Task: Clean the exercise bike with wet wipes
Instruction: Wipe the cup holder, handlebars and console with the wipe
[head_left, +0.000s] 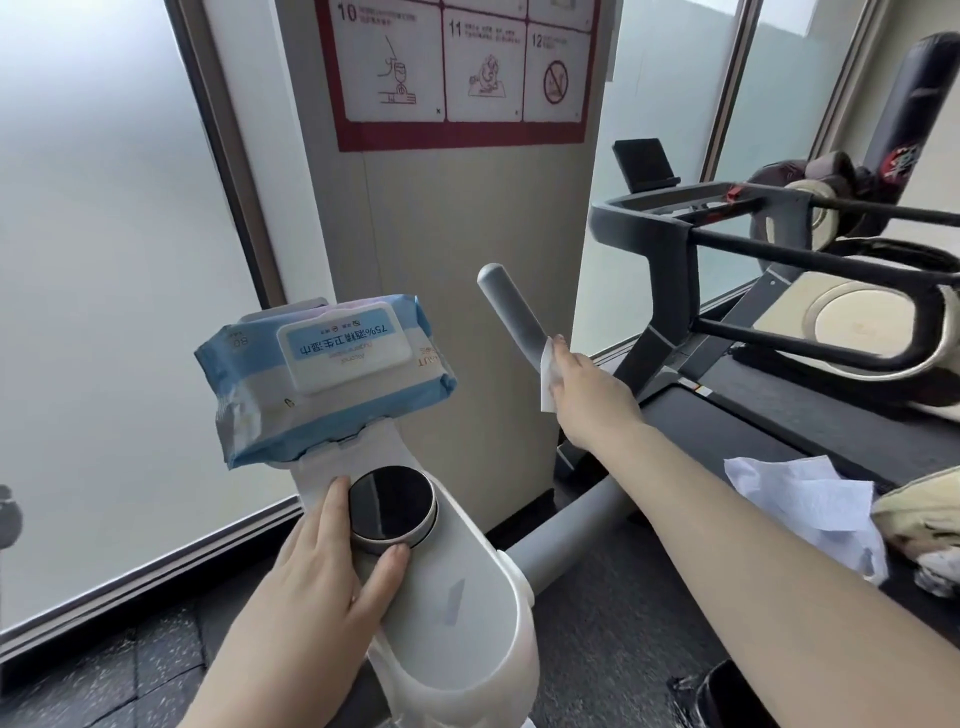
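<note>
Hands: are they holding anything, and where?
The right hand grips a white wipe by its upper part, against the grey handlebar. The left hand holds nothing, resting beside the round display.

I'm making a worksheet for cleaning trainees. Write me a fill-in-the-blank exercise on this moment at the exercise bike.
1. The right hand holds a white wipe against the grey ____.
2. The left hand rests beside the round black ____.
3. The blue pack of wipes lies on the bike's white console with its lid ____.
4. To the right of the bike stands a ____.

Missing words: handlebar; dial; closed; treadmill
</note>
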